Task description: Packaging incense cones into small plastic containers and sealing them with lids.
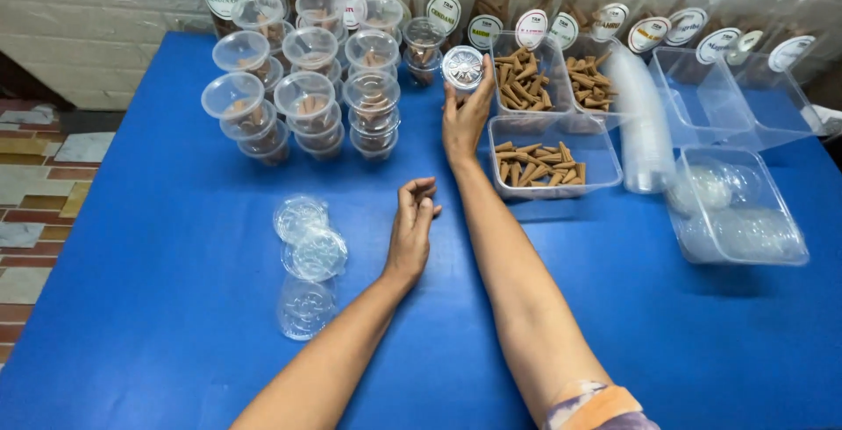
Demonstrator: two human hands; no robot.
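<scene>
head view, right hand [465,118] gripping lidded cup [462,68] — left hand [412,228] loosely curled, empty

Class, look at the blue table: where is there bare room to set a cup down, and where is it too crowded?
Bare: the near table left of the loose lids, and the near right below the tray of lids. Crowded: the far edge, with stacked cups, cone trays and bags. The right hand holds a lidded cup there; the left hand rests mid-table.

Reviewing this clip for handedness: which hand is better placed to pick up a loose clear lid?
Probably the left hand: it rests empty beside the loose lids. The right hand is stretched far forward, holding a lidded cup.
</scene>
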